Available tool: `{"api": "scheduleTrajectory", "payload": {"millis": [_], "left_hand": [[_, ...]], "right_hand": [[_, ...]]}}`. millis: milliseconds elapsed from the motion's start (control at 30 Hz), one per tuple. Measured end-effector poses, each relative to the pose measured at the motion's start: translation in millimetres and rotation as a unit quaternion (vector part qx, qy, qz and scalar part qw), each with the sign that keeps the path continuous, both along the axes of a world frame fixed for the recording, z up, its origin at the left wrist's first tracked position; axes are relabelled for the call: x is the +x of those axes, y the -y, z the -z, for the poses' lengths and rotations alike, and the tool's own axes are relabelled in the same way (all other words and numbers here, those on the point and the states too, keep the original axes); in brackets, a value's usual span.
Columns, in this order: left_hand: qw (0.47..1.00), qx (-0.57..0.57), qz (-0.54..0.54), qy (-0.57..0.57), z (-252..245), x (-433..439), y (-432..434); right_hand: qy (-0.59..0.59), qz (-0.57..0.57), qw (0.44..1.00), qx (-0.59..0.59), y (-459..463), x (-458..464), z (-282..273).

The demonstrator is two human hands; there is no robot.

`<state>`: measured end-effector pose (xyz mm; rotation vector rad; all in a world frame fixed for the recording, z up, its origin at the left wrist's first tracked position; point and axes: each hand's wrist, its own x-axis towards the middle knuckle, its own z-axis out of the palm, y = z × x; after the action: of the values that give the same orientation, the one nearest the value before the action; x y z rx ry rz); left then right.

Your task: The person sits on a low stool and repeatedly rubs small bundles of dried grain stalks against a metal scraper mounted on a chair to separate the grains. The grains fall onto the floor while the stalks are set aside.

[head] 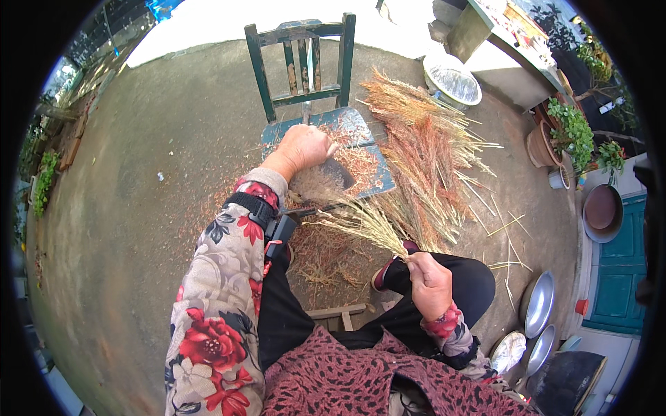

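Observation:
My left hand (306, 144) is clenched over the seat of a worn green wooden chair (346, 67), where a long shaft (306, 112) enters the fist. Below it lies a dark, rounded metal blade (337, 172), apparently of a shovel, partly hidden by the hand. Between thumb and fingers, my right hand (431, 283) pinches the stems of a small bunch of pale, dry grain stalks (372, 226). Their feathery heads point toward the chair's front edge. Reddish seeds and husks (364, 161) are strewn over the seat.
A large pile of reddish and straw-coloured seed heads (424, 156) lies right of the chair. Debris (322, 249) covers the ground between my feet. A pale basin (451, 78) stands behind the pile; metal bowls (538, 304) and a potted plant (543, 143) are at right.

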<state>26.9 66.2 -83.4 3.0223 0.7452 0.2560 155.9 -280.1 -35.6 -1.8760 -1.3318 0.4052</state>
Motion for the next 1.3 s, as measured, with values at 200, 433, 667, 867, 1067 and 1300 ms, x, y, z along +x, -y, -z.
{"api": "scheduleTrajectory", "payload": {"millis": [200, 433, 667, 867, 1067, 1300], "left_hand": [[0.986, 0.033, -0.017, 0.161, -1.6, 1.1, 2.0], [0.968, 0.074, 0.010, 0.238, -8.2, -2.3, 6.4], [0.998, -0.039, 0.025, 0.038, -0.7, -0.7, 1.8], [1.000, -0.021, 0.003, 0.012, 2.0, 0.7, -1.2], [1.000, -0.010, -0.009, 0.016, 0.7, 0.4, -1.5], [1.000, -0.006, -0.023, 0.005, 1.0, 0.4, -0.6]], "right_hand": [[-0.167, 0.116, 0.979, 0.000, -17.0, 13.4, 25.9], [-0.097, 0.136, 0.985, 0.045, -127.8, -3.0, 66.5], [-0.031, -0.037, 0.997, 0.059, -77.9, -17.8, 54.7], [-0.414, 0.050, 0.895, -0.159, -53.7, -2.6, 39.8], [-0.500, 0.042, 0.840, -0.206, -34.7, 11.9, 22.9], [-0.394, 0.025, 0.903, -0.169, -50.1, 2.6, 26.6]]}}
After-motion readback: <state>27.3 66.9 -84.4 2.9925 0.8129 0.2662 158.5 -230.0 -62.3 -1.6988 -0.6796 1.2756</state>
